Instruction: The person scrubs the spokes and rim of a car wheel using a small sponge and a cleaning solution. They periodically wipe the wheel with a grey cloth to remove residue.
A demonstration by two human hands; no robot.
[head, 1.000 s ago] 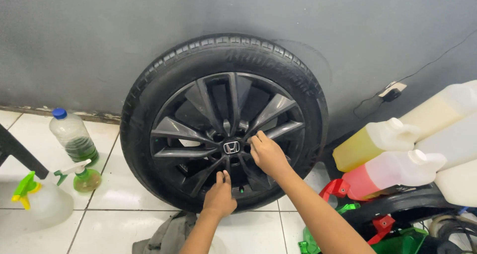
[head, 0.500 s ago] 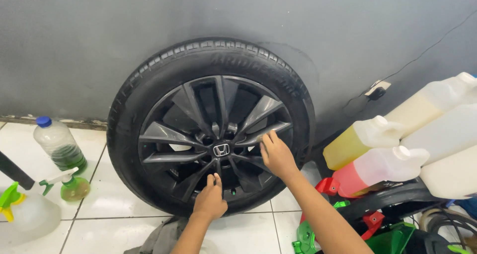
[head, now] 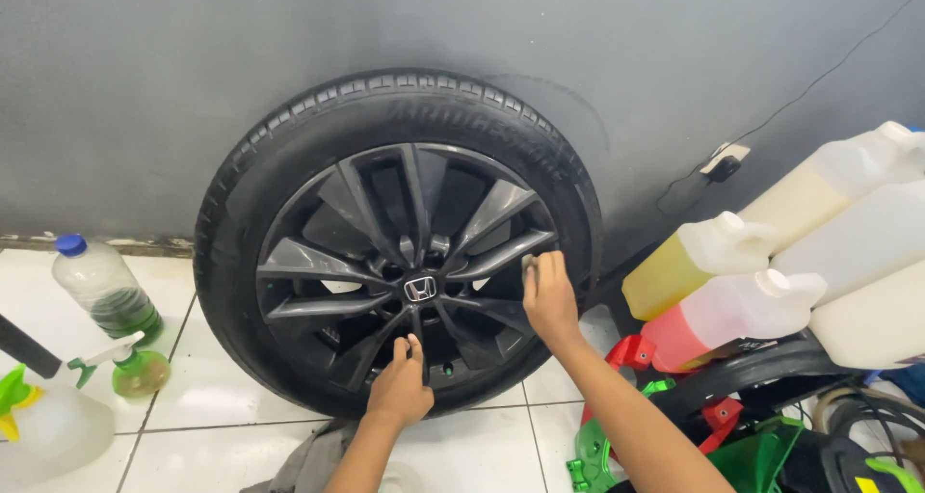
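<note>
A black rubber car tyre on a dark grey multi-spoke alloy wheel (head: 405,252) stands upright on the white tiled floor (head: 207,397), leaning against the grey wall (head: 193,59) at the far side. The left hand (head: 400,389) rests on a lower spoke just below the hub, its fingers loosely curled against the metal and closing on nothing. The right hand (head: 549,300) presses on a spoke at the right of the hub, its fingers closed over a small pale pad (head: 529,262) that peeks out at the fingertips.

On the left stand a clear plastic bottle with a blue cap (head: 104,286) and a green-tinted spray bottle (head: 130,366). On the right, tilted plastic jugs hold yellow (head: 689,262) and red liquid (head: 732,310). A grey cloth (head: 308,459) lies on the near floor below the wheel.
</note>
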